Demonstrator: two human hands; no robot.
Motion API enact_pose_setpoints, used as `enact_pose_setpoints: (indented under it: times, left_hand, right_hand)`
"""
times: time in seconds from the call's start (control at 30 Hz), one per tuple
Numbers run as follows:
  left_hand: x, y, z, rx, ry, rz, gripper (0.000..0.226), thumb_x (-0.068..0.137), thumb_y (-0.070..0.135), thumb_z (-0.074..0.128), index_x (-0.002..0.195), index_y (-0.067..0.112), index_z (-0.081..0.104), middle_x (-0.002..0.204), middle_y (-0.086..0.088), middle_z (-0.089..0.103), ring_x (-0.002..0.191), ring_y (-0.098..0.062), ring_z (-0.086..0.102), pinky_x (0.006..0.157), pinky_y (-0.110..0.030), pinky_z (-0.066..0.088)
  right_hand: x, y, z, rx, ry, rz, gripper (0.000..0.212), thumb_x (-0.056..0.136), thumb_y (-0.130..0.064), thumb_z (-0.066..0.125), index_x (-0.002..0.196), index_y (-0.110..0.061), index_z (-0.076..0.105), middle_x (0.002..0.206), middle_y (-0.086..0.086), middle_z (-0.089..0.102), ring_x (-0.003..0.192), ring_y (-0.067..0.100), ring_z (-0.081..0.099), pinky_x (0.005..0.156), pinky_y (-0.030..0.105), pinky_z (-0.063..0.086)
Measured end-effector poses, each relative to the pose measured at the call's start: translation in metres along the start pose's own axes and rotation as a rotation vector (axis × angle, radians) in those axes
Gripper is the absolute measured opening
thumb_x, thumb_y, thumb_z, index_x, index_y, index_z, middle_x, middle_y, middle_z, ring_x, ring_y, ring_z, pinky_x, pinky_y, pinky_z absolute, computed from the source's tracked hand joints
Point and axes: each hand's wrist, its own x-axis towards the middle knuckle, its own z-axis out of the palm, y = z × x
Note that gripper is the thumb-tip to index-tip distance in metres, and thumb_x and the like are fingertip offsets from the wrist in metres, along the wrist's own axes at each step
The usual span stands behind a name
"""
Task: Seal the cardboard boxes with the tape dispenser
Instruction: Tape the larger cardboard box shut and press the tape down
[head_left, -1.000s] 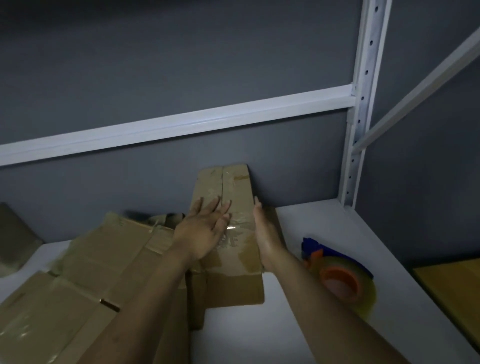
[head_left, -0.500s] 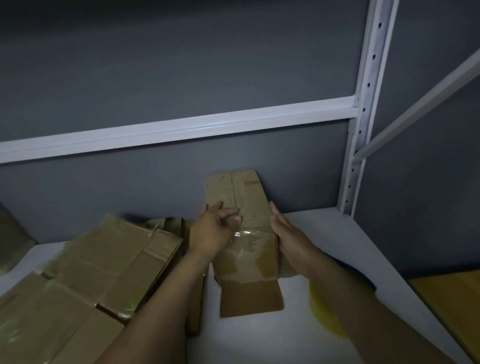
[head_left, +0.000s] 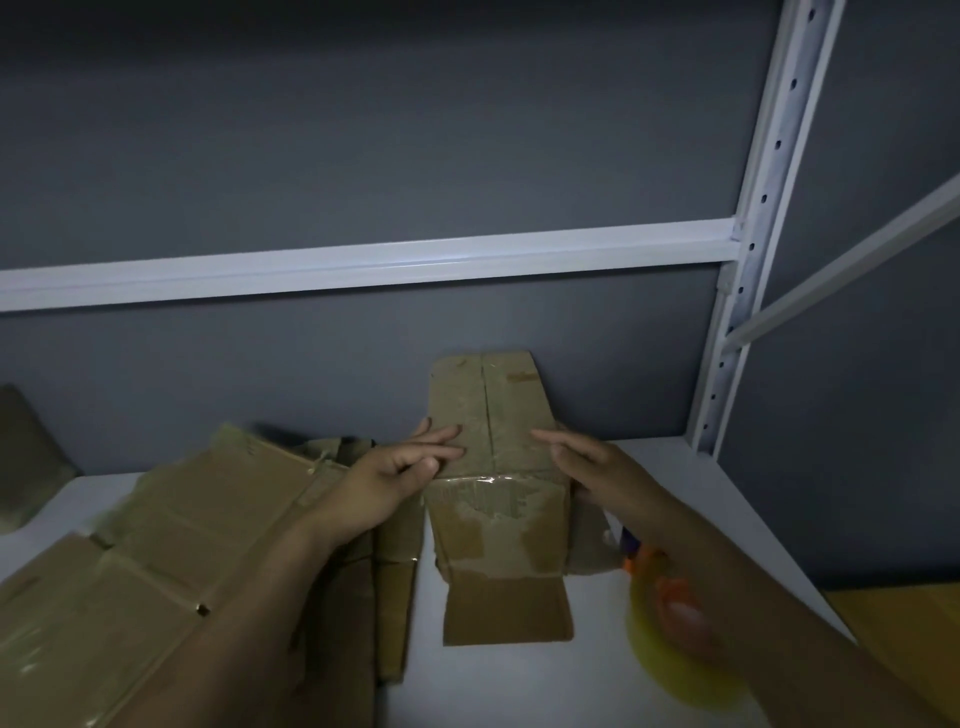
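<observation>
Bare forearms (head_left: 249, 587), bare left hand (head_left: 387, 480) and right hand (head_left: 602, 470).

White shelf (head_left: 519, 686); cardboard boxes (head_left: 171, 530), tape dispenser (head_left: 647, 623) on it

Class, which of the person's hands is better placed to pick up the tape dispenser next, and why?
Probably the right hand: the tape dispenser lies just beside its forearm, while the left hand rests on the far side of the box.
</observation>
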Motion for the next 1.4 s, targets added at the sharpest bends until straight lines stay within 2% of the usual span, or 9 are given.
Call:
enact_pose_setpoints:
  times: [0.2,0.4,0.57,0.77,0.87,0.97,1.1,1.23,1.4]
  left_hand:
    - [0.002,-0.013,-0.028,0.012,-0.256,-0.017,0.063,0.092,-0.005,0.055,0.128,0.047,0.056,0.150,0.030,0.032,0.145,0.003,0.015,0.121,-0.049,0.009]
    - [0.008,-0.010,-0.019,0.050,-0.146,0.014,0.054,0.073,0.023,0.076,0.118,0.050,0.062,0.140,0.034,0.042,0.143,0.009,0.012,0.120,-0.033,0.004]
    - [0.005,-0.019,0.005,0.063,0.119,0.102,0.041,0.075,0.012,0.079,0.111,0.028,0.068,0.137,0.024,0.051,0.138,0.010,0.025,0.115,-0.017,0.012]
    - [0.006,-0.014,0.010,0.270,0.059,0.097,0.065,0.055,0.064,0.079,0.109,0.035,0.058,0.132,0.030,0.044,0.134,0.017,0.023,0.103,-0.004,0.021]
    - [0.010,0.002,0.017,0.337,0.131,0.049,0.050,0.070,0.070,0.050,0.096,0.028,0.054,0.110,0.016,0.053,0.102,0.002,0.052,0.080,-0.021,0.044]
    - [0.019,0.008,0.030,0.537,0.247,0.084,0.055,0.074,0.073,0.048,0.096,0.023,0.051,0.095,0.008,0.047,0.075,-0.008,0.047,0.061,-0.025,0.034]
    - [0.019,-0.001,0.040,0.630,0.264,0.149,0.086,0.073,0.082,0.042,0.131,0.019,0.055,0.118,0.000,0.047,0.098,-0.013,0.051,0.079,-0.022,0.040]
    - [0.019,-0.003,0.043,0.603,0.281,0.198,0.083,0.076,0.078,0.041,0.127,0.016,0.063,0.115,-0.004,0.051,0.099,-0.015,0.054,0.081,-0.019,0.039]
    - [0.016,-0.012,0.026,0.521,0.140,0.249,0.082,0.080,0.082,0.030,0.134,0.026,0.057,0.121,0.005,0.049,0.112,-0.001,0.043,0.091,-0.010,0.034]
  right_hand:
    - [0.005,0.007,-0.032,-0.290,-0.207,-0.081,0.049,0.090,-0.023,0.063,0.128,-0.051,0.046,0.155,-0.019,0.012,0.138,-0.006,0.018,0.113,0.023,0.023]
    - [0.010,0.004,-0.032,-0.451,-0.140,-0.161,0.058,0.080,-0.027,0.075,0.126,-0.050,0.046,0.151,-0.027,0.019,0.138,-0.010,0.015,0.113,0.017,0.014]
    - [0.007,0.018,-0.014,-0.504,0.036,-0.302,0.055,0.080,-0.024,0.076,0.126,-0.040,0.050,0.147,-0.019,0.034,0.139,-0.011,0.019,0.113,0.010,0.015]
    - [0.009,0.005,-0.009,-0.712,-0.038,-0.238,0.076,0.070,-0.050,0.078,0.134,-0.023,0.046,0.138,-0.020,0.030,0.129,-0.003,0.029,0.107,0.022,0.029]
    - [0.020,-0.011,-0.006,-0.711,0.007,-0.230,0.061,0.072,-0.071,0.054,0.109,-0.023,0.057,0.110,-0.013,0.045,0.098,0.004,0.047,0.083,0.026,0.042]
    - [0.033,-0.011,0.008,-0.725,0.144,-0.265,0.052,0.082,-0.066,0.029,0.090,-0.023,0.056,0.098,-0.011,0.043,0.091,0.007,0.040,0.078,0.028,0.036]
    - [0.034,0.006,0.023,-0.823,0.246,-0.280,0.048,0.091,-0.057,0.045,0.123,-0.025,0.059,0.124,-0.006,0.042,0.112,0.015,0.033,0.093,0.031,0.037]
    - [0.025,0.007,0.027,-0.886,0.262,-0.311,0.080,0.077,-0.074,0.034,0.133,-0.021,0.055,0.131,-0.008,0.049,0.117,0.015,0.038,0.095,0.029,0.039]
    - [0.020,0.016,0.013,-0.877,0.167,-0.435,0.070,0.083,-0.065,0.043,0.135,-0.020,0.053,0.139,-0.007,0.049,0.126,0.007,0.033,0.101,0.026,0.034]
